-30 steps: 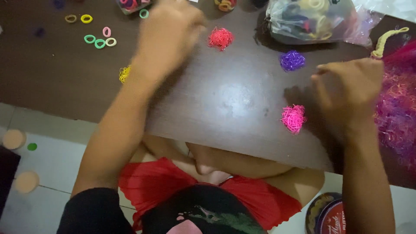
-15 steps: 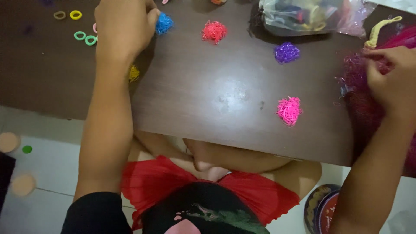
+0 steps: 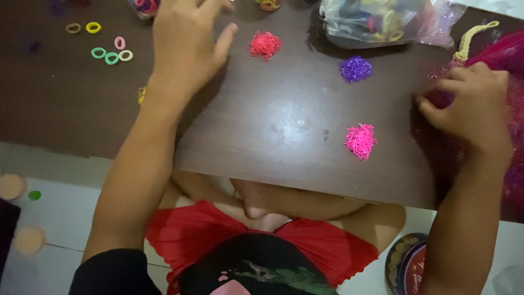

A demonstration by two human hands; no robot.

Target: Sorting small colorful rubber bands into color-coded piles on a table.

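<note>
My left hand [image 3: 185,46] hovers palm down over the dark wooden table [image 3: 284,125], fingers apart, with nothing visible in it. It is just left of a coral-red heap of tiny elastic bands [image 3: 265,43]. My right hand [image 3: 469,104] rests at the table's right side. Its fingertips are pinched into a large magenta mass of bands [image 3: 513,60]. A purple heap [image 3: 356,69] and a pink heap [image 3: 360,141] lie between my hands. A small yellow heap [image 3: 142,95] peeks out beside my left wrist.
Several coloured hair rings [image 3: 112,54] lie at the far left. A clear plastic bag [image 3: 382,22] of mixed bands sits at the back, and a yellow cord [image 3: 472,38] next to it. A round tin [image 3: 406,265] stands on the white floor below the table's near edge.
My right hand went from beside the pink heap to the magenta mass and stays there. My left hand shifted right toward the coral heap; the blue heap seen earlier is out of sight.
</note>
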